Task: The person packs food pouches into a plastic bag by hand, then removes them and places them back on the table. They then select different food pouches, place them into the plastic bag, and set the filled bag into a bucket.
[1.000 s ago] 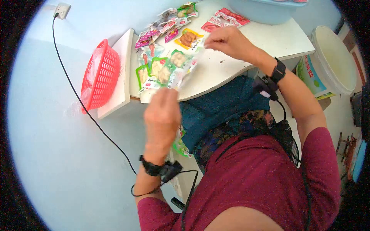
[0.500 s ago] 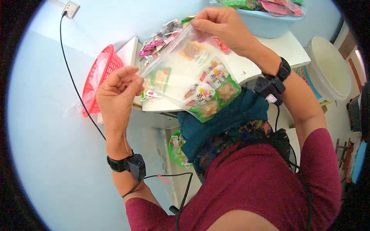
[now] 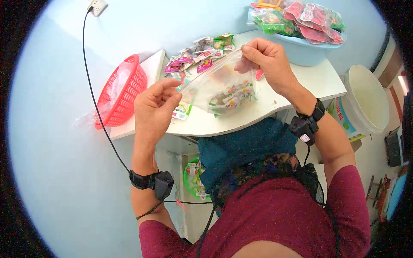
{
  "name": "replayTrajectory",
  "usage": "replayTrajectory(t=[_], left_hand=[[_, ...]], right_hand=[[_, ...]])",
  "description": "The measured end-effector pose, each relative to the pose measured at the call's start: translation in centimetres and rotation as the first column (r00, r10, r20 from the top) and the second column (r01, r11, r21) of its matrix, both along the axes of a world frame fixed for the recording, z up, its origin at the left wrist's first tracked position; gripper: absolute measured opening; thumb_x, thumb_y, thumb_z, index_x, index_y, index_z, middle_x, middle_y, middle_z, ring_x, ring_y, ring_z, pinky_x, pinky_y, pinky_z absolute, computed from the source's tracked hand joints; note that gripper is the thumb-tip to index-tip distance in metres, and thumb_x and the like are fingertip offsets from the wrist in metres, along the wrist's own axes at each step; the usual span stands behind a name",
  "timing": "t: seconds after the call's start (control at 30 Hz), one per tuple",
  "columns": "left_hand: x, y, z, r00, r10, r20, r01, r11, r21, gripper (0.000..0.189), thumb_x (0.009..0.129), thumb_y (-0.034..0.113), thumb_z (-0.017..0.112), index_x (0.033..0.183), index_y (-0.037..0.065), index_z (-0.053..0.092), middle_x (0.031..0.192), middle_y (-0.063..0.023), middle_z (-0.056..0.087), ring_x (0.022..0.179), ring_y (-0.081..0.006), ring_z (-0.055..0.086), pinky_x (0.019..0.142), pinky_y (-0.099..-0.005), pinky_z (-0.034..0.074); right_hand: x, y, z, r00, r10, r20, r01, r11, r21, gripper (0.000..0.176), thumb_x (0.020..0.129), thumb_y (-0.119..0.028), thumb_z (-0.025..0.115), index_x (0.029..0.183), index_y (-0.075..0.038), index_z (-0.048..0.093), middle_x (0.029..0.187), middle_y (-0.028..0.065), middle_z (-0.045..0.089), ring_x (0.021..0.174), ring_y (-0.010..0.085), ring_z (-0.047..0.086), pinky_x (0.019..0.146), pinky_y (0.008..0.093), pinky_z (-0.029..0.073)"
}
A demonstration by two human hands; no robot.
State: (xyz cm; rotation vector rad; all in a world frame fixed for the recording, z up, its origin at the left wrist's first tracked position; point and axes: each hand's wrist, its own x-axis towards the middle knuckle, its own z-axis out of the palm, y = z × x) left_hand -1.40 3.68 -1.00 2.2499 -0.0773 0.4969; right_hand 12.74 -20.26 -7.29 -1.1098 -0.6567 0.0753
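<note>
A clear zip-top bag point(image 3: 202, 92) is stretched by its upper edge between my two hands, over the white table. My left hand point(image 3: 155, 109) pinches the left corner of that edge. At the other corner, my right hand point(image 3: 273, 66) grips it between thumb and fingers. Several small green-and-white snack packets point(image 3: 232, 98) lie in the bottom of the bag. Just beyond the bag, a loose pile of snack packets point(image 3: 195, 55) rests by the wall, some of them purple. One more packet point(image 3: 182, 111) lies on the table beside my left hand.
A red plastic basket point(image 3: 129, 92) leans at the table's left end. On the right, a blue basin point(image 3: 297, 51) is heaped with red and green packets. A white bucket point(image 3: 365, 103) stands right of the table point(image 3: 301, 81). Below is a green basket point(image 3: 186, 178). A black cable point(image 3: 88, 77) hangs from the wall socket.
The packets in the bag have swung away from me, and the bag now hangs over the table. My view has shifted, so more of the basin shows. Both hands keep their hold.
</note>
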Motion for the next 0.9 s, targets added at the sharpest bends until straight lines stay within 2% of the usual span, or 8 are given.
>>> replayTrajectory(t=[0.07, 0.27, 0.37, 0.47, 0.5, 0.6, 0.7, 0.9], left_hand=[[0.1, 0.0, 0.3, 1.0, 0.021, -0.019, -0.019, 0.995, 0.1, 0.022, 0.084, 0.003, 0.066, 0.105, 0.001, 0.068, 0.08, -0.0019, 0.065, 0.072, -0.0079, 0.059, 0.066, -0.0223, 0.048], [1.7, -2.9, 1.4, 0.971, -0.089, 0.224, -0.032, 0.873, 0.487, 0.028, 0.08, 0.013, 0.072, 0.105, 0.001, 0.068, 0.097, -0.0118, 0.069, 0.089, -0.0202, 0.065, 0.079, -0.0313, 0.05], [3.0, -4.3, 1.5, 0.974, -0.116, 0.197, -0.015, 0.828, 0.56, 0.032, 0.077, 0.017, 0.075, 0.104, 0.001, 0.068, 0.101, -0.0146, 0.069, 0.094, -0.0237, 0.065, 0.082, -0.0335, 0.05], [3.8, -5.7, 1.1, 0.976, -0.137, 0.17, 0.022, 0.836, 0.549, 0.033, 0.076, 0.018, 0.077, 0.102, 0.0, 0.068, 0.1, -0.0156, 0.069, 0.092, -0.0251, 0.066, 0.082, -0.0342, 0.051], [4.1, -6.0, 0.9, 0.963, -0.158, 0.218, 0.007, 0.826, 0.563, 0.025, 0.076, 0.015, 0.076, 0.096, 0.0, 0.07, 0.096, -0.0151, 0.069, 0.087, -0.0247, 0.066, 0.077, -0.0337, 0.051], [4.6, -6.7, 0.8, 0.971, -0.123, 0.203, 0.002, 0.859, 0.511, 0.017, 0.078, 0.013, 0.074, 0.089, 0.001, 0.07, 0.088, -0.0136, 0.07, 0.08, -0.0234, 0.067, 0.071, -0.033, 0.051], [4.7, -6.9, 0.7, 0.962, -0.145, 0.231, 0.012, 0.868, 0.496, 0.011, 0.08, 0.011, 0.071, 0.085, 0.001, 0.07, 0.082, -0.0127, 0.069, 0.074, -0.0224, 0.066, 0.067, -0.032, 0.05], [4.3, -7.1, 0.5, 0.965, -0.13, 0.229, -0.019, 0.833, 0.553, 0.01, 0.083, 0.01, 0.066, 0.083, 0.0, 0.067, 0.079, -0.0143, 0.066, 0.072, -0.0278, 0.065, 0.067, -0.0349, 0.049]], right_hand=[[0.2, -0.1, 0.0, 1.0, 0.004, 0.02, -0.003, 0.999, -0.032, 0.02, 0.096, -0.02, 0.057, 0.088, -0.002, 0.062, 0.078, 0.0052, 0.066, 0.071, 0.013, 0.066, 0.066, 0.0263, 0.054], [0.1, -0.3, -0.2, 0.998, 0.005, 0.057, -0.002, 0.999, -0.039, 0.019, 0.098, -0.019, 0.055, 0.091, -0.003, 0.062, 0.08, 0.006, 0.067, 0.074, 0.0126, 0.067, 0.068, 0.0259, 0.054], [0.1, -0.7, -0.2, 0.996, 0.02, 0.083, -0.016, 0.999, -0.05, 0.018, 0.097, -0.019, 0.055, 0.092, -0.003, 0.062, 0.081, 0.006, 0.068, 0.076, 0.0124, 0.067, 0.07, 0.0251, 0.053], [-0.2, -0.9, -0.2, 0.998, -0.012, 0.069, 0.014, 0.999, -0.036, 0.019, 0.095, -0.019, 0.059, 0.086, -0.002, 0.063, 0.077, 0.0042, 0.066, 0.072, 0.0103, 0.064, 0.066, 0.0244, 0.053], [-0.2, -0.9, -0.2, 0.998, -0.029, 0.055, 0.03, 0.999, -0.024, 0.02, 0.094, -0.019, 0.061, 0.084, -0.002, 0.064, 0.075, 0.0033, 0.066, 0.07, 0.0094, 0.063, 0.064, 0.0242, 0.052], [-0.4, -1.5, -0.2, 0.993, -0.073, 0.089, 0.081, 0.992, -0.095, 0.02, 0.094, -0.02, 0.062, 0.086, -0.001, 0.065, 0.076, 0.0042, 0.067, 0.07, 0.0089, 0.063, 0.065, 0.0247, 0.053], [-0.4, -1.7, -0.5, 0.996, -0.053, 0.074, 0.058, 0.997, -0.055, 0.02, 0.093, -0.019, 0.063, 0.089, -0.001, 0.066, 0.078, 0.0045, 0.068, 0.071, 0.0085, 0.063, 0.066, 0.024, 0.053], [-1.1, -1.4, -0.4, 0.992, -0.069, 0.108, 0.074, 0.996, -0.042, 0.014, 0.089, -0.015, 0.067, 0.09, 0.0, 0.068, 0.079, 0.0032, 0.068, 0.072, 0.0071, 0.062, 0.065, 0.0218, 0.051]])
